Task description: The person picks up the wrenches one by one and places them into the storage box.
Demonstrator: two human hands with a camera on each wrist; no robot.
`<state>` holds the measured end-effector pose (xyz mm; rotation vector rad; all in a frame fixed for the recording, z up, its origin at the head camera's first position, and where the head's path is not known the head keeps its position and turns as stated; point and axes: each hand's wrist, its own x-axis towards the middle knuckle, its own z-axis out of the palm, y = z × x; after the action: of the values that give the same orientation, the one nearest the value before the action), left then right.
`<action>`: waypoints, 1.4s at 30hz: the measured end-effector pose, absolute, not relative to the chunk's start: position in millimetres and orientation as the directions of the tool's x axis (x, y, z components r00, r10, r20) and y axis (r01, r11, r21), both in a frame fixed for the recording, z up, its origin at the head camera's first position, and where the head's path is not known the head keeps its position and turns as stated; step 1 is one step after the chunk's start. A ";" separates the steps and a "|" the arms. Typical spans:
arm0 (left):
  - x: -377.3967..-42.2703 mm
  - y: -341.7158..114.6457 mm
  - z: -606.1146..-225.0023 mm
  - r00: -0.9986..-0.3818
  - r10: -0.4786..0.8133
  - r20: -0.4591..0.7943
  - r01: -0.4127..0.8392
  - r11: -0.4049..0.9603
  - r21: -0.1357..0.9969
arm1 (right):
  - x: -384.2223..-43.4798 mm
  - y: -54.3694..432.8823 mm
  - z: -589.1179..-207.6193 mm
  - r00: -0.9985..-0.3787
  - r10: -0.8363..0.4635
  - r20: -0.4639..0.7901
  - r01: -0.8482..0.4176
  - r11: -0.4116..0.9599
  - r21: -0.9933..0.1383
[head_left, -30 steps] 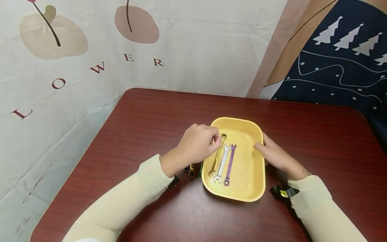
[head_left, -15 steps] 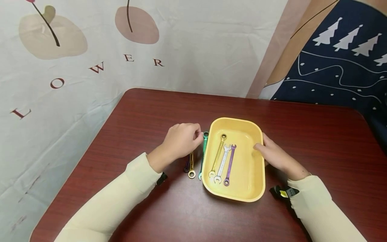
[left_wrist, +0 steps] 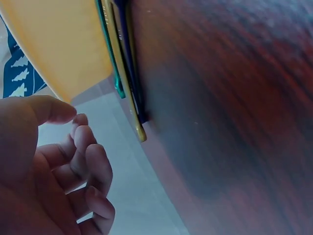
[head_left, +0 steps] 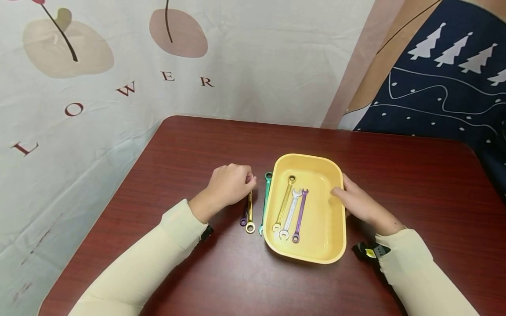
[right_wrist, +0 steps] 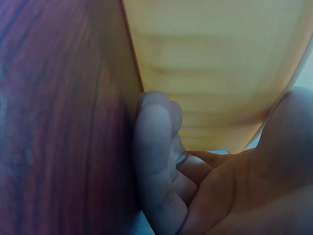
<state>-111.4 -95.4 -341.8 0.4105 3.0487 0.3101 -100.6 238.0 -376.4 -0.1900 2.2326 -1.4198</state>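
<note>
My left hand (head_left: 229, 186) hovers over the wrenches left of the tray, holding nothing. Its fingers are loosely bent, with thumb and index tips close together in the left wrist view. Below it lie a gold wrench (head_left: 250, 215) and a purple wrench (head_left: 243, 221), their far ends hidden by the hand. A green wrench (head_left: 265, 199) lies along the left wall of the yellow tray (head_left: 324, 215). Inside the tray rest a gold wrench (head_left: 284, 205), a silver wrench (head_left: 290, 213) and a purple wrench (head_left: 300, 215). My right hand (head_left: 361, 204) grips the right rim, thumb inside, fingers outside.
Everything stands on a dark red wooden table (head_left: 189, 149). A pale printed cloth (head_left: 269, 66) hangs behind it, and a navy cloth with white trees (head_left: 442, 87) is at the back right. Black straps sit at both wrists.
My left hand has moved left from over the tray to above the wrenches outside it, uncovering the green one. The right hand and tray stay nearly still.
</note>
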 end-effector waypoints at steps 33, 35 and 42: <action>-115.4 -96.7 -354.9 -0.921 0.251 -0.298 0.246 0.968 0.052 | -101.1 236.5 -377.1 -0.875 -0.355 -0.329 0.145 0.456 -0.878; -115.6 -96.5 -355.2 -0.920 0.256 -0.297 0.249 0.967 0.061 | -101.6 236.3 -377.2 -0.875 -0.352 -0.333 0.151 0.456 -0.877; -117.2 -95.1 -354.4 -0.911 0.254 -0.324 0.227 0.967 0.119 | -101.6 236.9 -376.7 -0.876 -0.358 -0.324 0.142 0.450 -0.882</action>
<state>-117.2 -95.1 -354.4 0.3494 2.7745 0.1121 -101.6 236.9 -376.7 -0.1806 2.2348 -1.4238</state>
